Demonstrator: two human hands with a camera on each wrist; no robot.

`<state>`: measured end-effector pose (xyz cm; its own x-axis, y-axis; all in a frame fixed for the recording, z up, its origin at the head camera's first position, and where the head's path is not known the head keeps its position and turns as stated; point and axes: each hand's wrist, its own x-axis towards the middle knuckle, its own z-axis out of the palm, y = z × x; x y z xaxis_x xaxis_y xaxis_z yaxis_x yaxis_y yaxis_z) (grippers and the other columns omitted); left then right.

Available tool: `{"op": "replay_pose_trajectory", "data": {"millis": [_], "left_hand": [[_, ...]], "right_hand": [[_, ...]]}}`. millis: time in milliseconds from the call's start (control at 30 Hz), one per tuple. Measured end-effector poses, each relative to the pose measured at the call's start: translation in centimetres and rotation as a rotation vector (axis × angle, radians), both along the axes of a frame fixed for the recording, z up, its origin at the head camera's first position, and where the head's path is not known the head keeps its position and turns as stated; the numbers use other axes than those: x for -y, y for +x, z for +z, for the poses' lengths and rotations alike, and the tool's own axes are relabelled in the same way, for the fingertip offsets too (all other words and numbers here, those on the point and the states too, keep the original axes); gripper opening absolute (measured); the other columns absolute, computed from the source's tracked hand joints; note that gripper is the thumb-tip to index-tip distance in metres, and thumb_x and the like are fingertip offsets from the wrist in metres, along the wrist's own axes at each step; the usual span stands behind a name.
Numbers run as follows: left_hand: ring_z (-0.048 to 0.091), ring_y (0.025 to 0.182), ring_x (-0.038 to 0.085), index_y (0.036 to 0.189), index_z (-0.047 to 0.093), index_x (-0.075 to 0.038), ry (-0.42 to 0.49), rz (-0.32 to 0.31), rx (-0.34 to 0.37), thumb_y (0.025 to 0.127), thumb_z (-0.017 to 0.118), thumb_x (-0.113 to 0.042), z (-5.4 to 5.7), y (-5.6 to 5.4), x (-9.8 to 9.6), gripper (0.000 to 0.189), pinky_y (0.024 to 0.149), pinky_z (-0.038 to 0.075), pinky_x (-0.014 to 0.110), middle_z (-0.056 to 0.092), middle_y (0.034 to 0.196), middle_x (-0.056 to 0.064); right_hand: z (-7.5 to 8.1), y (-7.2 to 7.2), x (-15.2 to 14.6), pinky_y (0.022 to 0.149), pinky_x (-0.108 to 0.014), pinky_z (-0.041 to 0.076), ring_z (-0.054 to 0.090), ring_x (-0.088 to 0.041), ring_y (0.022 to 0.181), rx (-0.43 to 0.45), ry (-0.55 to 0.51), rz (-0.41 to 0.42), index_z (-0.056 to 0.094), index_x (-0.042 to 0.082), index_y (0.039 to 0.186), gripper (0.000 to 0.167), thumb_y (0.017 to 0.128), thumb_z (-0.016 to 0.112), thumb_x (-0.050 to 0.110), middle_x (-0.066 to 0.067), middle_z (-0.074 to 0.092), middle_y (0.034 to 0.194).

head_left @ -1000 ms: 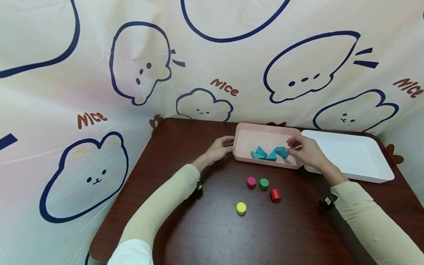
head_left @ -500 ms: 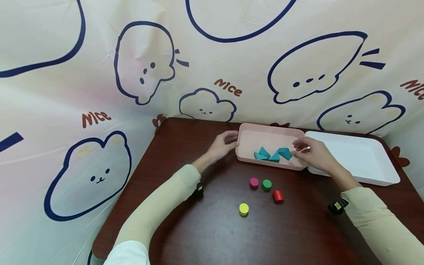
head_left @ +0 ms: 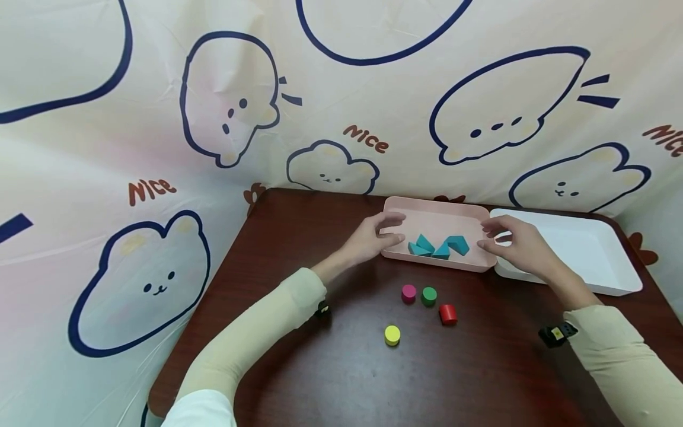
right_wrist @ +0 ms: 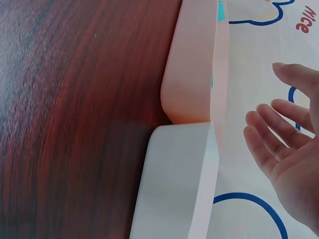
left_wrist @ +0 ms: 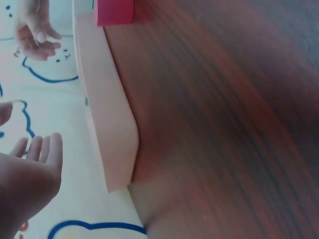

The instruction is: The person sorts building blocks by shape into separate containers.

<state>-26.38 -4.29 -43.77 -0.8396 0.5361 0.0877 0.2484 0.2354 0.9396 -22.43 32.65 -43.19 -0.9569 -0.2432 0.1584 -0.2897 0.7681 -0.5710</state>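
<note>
A pink tray (head_left: 427,214) stands at the back of the table, with several teal wedge-shaped blocks (head_left: 441,251) lying along its near side. My left hand (head_left: 369,239) hovers over the tray's left end, fingers spread from the thumb and holding nothing. Above the right end is my right hand (head_left: 516,242), loosely bent and holding nothing. Both wrist views show the left hand (left_wrist: 35,174) and the right hand (right_wrist: 289,134) raised above the tray's wall (right_wrist: 192,64), apart from it.
A white tray (head_left: 576,249) adjoins the pink one on the right. In front, on the dark wooden table (head_left: 341,379), are a magenta cylinder (head_left: 408,293), a green cylinder (head_left: 429,296), a red cylinder (head_left: 448,314) lying on its side and a yellow cylinder (head_left: 392,335). A patterned cloth hangs behind.
My right hand has drawn back rightward from the teal blocks. The left hand has moved from beside the tray's left edge to over it. The blocks and cylinders stay in place.
</note>
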Motion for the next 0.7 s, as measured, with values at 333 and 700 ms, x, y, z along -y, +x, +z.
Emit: {"op": "replay_pose_trajectory", "data": {"millis": [333, 700], "left_hand": [[0.057, 0.138, 0.029, 0.145, 0.059, -0.005, -0.058, -0.14, -0.054, 0.1, 0.076, -0.018, 0.2, 1.3, -1.0, 0.05, 0.114, 0.048, 0.043, 0.061, 0.146, 0.015], [0.063, 0.126, 0.016, 0.139, 0.064, -0.007, -0.238, -0.271, -0.16, 0.098, 0.08, -0.025, -0.3, 3.0, -1.3, 0.048, 0.11, 0.05, 0.031, 0.067, 0.132, 0.002]], "right_hand": [[0.5, 0.5, -1.3, 0.095, -0.065, 0.055, 0.064, -0.041, 0.113, -0.01, 0.03, -0.041, 0.061, -0.003, 0.137, 0.055, 0.098, 0.08, 0.03, -0.026, 0.065, 0.13], [0.7, 1.8, -4.4, 0.094, -0.041, 0.058, 0.064, -0.041, 0.116, 0.007, 0.025, -0.134, 0.06, -0.001, 0.139, 0.062, 0.098, 0.077, 0.044, -0.026, 0.064, 0.133]]}}
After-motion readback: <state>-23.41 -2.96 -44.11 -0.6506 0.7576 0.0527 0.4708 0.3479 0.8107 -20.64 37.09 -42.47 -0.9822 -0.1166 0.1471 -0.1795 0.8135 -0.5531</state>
